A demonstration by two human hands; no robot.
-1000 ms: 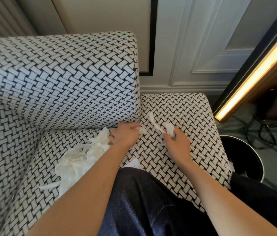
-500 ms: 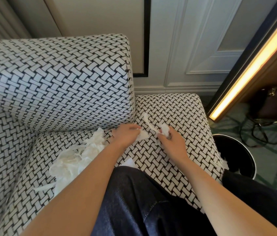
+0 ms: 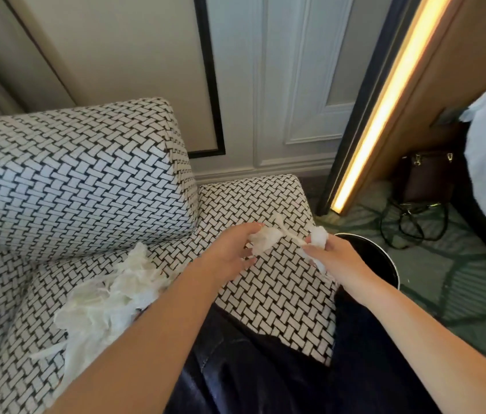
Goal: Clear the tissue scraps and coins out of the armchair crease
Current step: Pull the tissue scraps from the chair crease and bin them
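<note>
Pinching one crumpled end of a tissue scrap (image 3: 265, 239) in the curled fingers (image 3: 252, 226) of the left hand (image 3: 230, 252), and gripping the other bunched end in the curled fingers (image 3: 313, 249) of the right hand (image 3: 337, 258). Holding the scrap stretched between both hands over the far right part of the armchair seat (image 3: 280, 294). Drawing its long axis left to right, twisted thin in the middle and thick at both ends, with one loose tail pointing up and away from the middle and another hanging down by the right hand. Working to the right of a larger heap of tissue scraps (image 3: 110, 297), piled on the left of the seat with its far tip at the crease (image 3: 170, 243) under the patterned cushion (image 3: 71, 180), partly hidden by the left forearm. Reaching over dark trousers (image 3: 265, 369) at the near edge of the seat, with a round black bin (image 3: 385, 264) on the carpet just right of the seat, below the right wrist.
</note>
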